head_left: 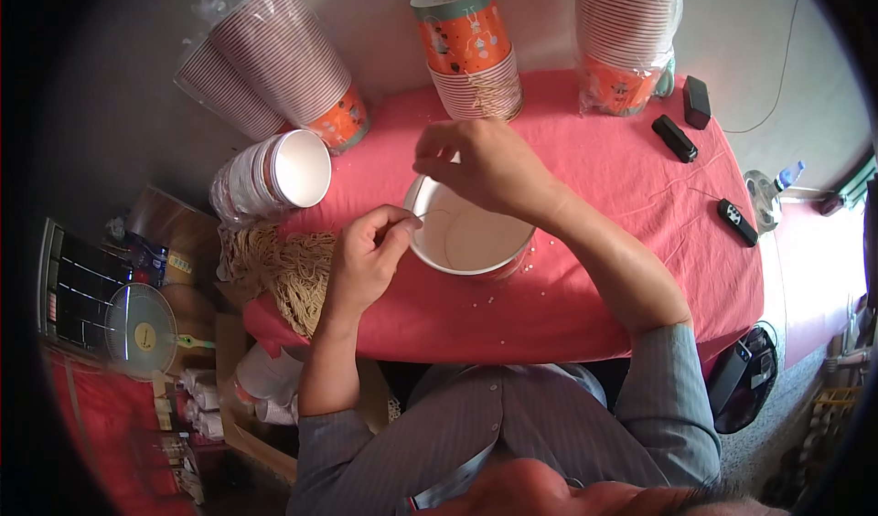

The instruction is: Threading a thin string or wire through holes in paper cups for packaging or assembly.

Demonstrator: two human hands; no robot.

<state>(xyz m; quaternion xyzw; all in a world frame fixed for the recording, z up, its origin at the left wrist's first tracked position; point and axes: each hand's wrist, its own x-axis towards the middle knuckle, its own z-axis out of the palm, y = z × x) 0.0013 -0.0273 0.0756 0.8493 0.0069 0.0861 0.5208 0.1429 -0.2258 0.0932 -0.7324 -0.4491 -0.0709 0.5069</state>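
Note:
A white paper bucket (468, 270) stands on the red cloth in front of me with its mouth up. At its left rim, the thumb and forefinger of my left hand (373, 253) are closed on a thin string (446, 242), which loops down inside the bucket. My right hand (489, 167) is above the far side of the bucket, fingers curled together in a pinch; what they hold, if anything, I cannot make out. Left of my left hand, a bundle of beige cords (297, 274) lies at the table's edge.
Behind the bucket, an orange-patterned bucket (465, 41) is upside down on a stack. Plastic-wrapped bucket stacks stand at the back left (283, 54) and back right (626, 31); another stack (302, 169) lies sideways. Black devices (675, 138) and a remote (737, 223) lie right.

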